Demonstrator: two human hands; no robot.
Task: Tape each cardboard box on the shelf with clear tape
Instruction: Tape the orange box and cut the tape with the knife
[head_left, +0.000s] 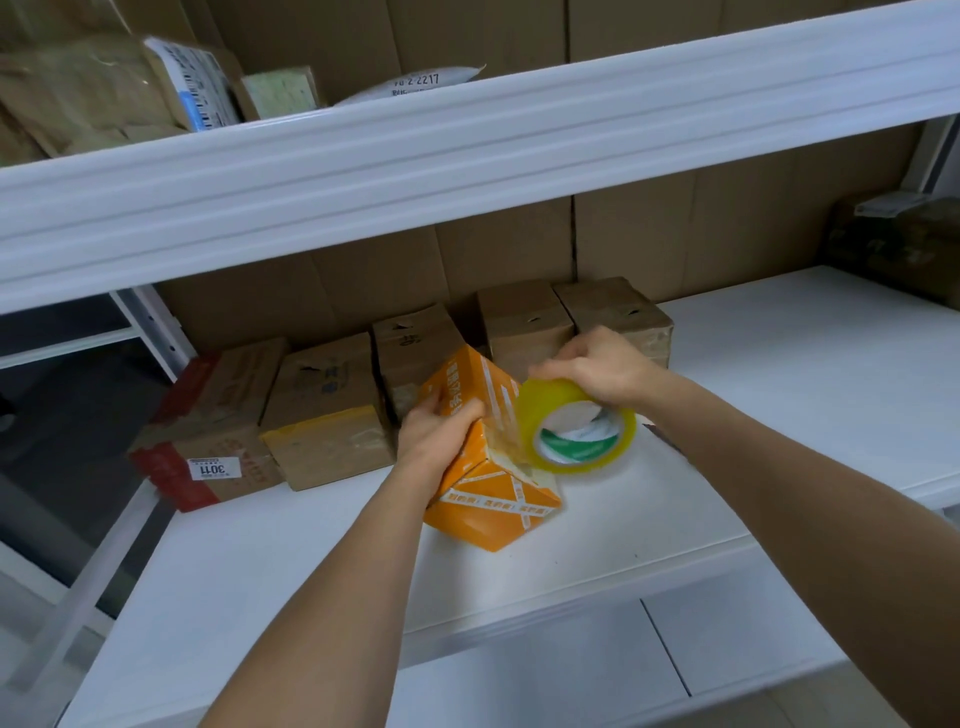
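An orange cardboard box (493, 499) with white printed strips stands tilted on one edge on the white shelf (779, 395). My left hand (441, 426) grips its upper left side. My right hand (597, 369) holds a roll of clear yellowish tape (576, 426) by its top rim, right beside the box. A short strip of tape runs from the roll onto the box's right face. Behind stand several brown cardboard boxes (327, 415) in a row against the back wall.
A brown box with red tape and a "3011" label (208, 447) sits at the shelf's left end. The upper shelf beam (467, 166) hangs overhead, with parcels (104, 88) on it. A dark box (904, 244) stands far right.
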